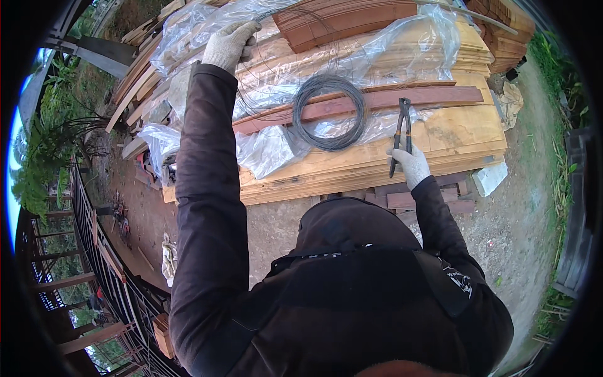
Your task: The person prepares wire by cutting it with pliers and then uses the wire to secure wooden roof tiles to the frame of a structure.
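My left hand point(230, 46), in a pale knit glove, is raised at the far left over the stacked boards. Its fingers are closed on a thin strand of wire, whose loose loops arc out to the right. In my gloved right hand point(411, 164) is a pair of long-handled pincers point(403, 129), dark with orange bands, jaws pointing away from me. A coil of grey wire point(300, 115) lies between my hands, across reddish planks point(433, 95) and crumpled clear plastic sheeting point(267, 151). The coil is apart from both gloves.
Wide pale boards point(458, 135) form a stack under everything. Reddish-brown timber point(342, 24) lies at the far side. Short wood offcuts point(414, 200) and a white block point(490, 179) sit on the ground by the near edge. A dark metal railing point(107, 251) runs along the left.
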`<state>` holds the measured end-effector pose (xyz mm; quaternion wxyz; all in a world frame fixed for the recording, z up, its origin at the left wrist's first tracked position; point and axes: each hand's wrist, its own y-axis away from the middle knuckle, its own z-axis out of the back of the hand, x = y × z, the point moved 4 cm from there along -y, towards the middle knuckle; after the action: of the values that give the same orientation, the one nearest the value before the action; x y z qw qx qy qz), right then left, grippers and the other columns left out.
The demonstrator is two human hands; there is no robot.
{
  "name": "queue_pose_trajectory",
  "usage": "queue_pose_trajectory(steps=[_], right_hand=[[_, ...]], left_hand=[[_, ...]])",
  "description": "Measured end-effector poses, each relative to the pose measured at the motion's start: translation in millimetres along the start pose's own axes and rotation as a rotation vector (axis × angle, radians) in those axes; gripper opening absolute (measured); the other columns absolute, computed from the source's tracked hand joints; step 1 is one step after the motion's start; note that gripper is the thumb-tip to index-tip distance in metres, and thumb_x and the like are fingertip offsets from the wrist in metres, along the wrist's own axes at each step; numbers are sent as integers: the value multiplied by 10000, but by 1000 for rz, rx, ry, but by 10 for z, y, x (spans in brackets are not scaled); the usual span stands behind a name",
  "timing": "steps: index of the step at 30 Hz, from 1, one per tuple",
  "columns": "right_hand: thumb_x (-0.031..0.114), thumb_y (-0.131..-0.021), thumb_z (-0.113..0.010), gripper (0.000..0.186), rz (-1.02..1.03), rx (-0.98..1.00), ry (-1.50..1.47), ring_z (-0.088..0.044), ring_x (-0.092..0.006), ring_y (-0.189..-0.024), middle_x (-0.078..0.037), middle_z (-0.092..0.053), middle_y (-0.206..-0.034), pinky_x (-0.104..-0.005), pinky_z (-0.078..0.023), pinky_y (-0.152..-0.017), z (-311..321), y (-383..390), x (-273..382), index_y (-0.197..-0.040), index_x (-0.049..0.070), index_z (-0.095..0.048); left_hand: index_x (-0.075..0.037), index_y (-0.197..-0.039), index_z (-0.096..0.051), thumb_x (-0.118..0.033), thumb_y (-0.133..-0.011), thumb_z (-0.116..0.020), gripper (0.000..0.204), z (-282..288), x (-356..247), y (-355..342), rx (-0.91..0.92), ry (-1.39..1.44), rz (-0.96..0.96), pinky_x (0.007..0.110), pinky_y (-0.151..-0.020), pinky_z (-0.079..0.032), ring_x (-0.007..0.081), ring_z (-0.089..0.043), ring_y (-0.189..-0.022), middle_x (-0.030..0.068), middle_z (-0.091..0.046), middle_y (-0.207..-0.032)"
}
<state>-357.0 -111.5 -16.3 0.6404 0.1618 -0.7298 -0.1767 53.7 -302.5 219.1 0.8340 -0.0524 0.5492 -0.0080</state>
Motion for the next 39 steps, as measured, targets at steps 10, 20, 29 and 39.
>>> queue_pose_trajectory(steps=[10,20,29,39], right_hand=[[41,-883,-685,289,-210,-154,34,-649,-153,-737,-49,-668,-922,-307,-518,-683,564,380,-997,-1168,13,-653],[21,-870,-649,457,-587,-402,139,-668,-219,-690,-111,-707,-905,-373,-543,-616,1182,1318,-2174,-1326,0,-614],[31,-852,-654,522,-711,-587,57,-686,-207,-751,-92,-731,-928,-365,-572,-681,618,1911,-2483,-1374,27,-627],[-31,-824,-698,294,-697,-773,14,-652,-190,-653,-74,-672,-829,-344,-512,-565,238,2404,-2807,-1110,31,-664]], left_hand=[[-67,-1115,-714,-282,-981,-664,258,-903,3330,626,-229,433,657,297,-557,-487,145,-557,-567,34,-613,-760],[-81,-1441,-517,-415,-719,-835,857,-1129,3599,842,-297,-839,417,494,-1181,-368,409,-444,-1390,235,-460,-1479],[32,-1543,-358,-491,-659,-904,1163,-1231,3814,427,-404,-477,513,432,-1187,-403,386,-456,-1424,289,-464,-1497],[-20,-1349,-597,-274,-869,-696,552,-1485,4111,109,125,-743,798,408,-1051,-534,337,-685,-1216,219,-697,-1299]])
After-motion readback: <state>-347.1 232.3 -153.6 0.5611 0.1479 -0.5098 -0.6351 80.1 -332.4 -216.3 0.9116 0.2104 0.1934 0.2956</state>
